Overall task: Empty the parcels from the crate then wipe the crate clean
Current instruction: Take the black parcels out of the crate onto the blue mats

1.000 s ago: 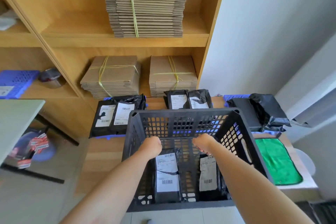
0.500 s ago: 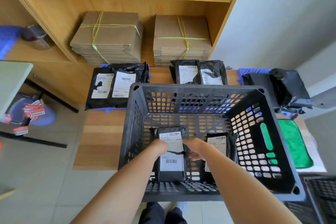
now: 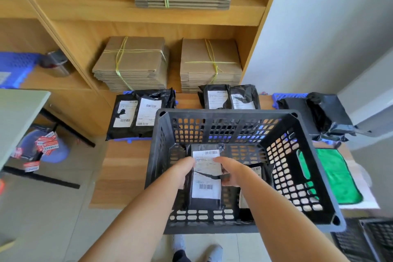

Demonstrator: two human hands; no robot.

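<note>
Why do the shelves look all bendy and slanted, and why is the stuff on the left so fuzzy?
Head view: the wide-angle lens bends and splays the wooden shelf towards the borders. Head view: the red-and-white labels at the left look smeared. Head view: the parcel gripped by the left hand and right hand inside the crate is sharper. The light is soft, without harsh glare.

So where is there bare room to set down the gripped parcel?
Widest: bare wood platform left of the crate, in front of the left parcel pair. A narrow strip separates it from the middle parcel pair. Crowded: right of the crate, with black bags and green cloth.
</note>
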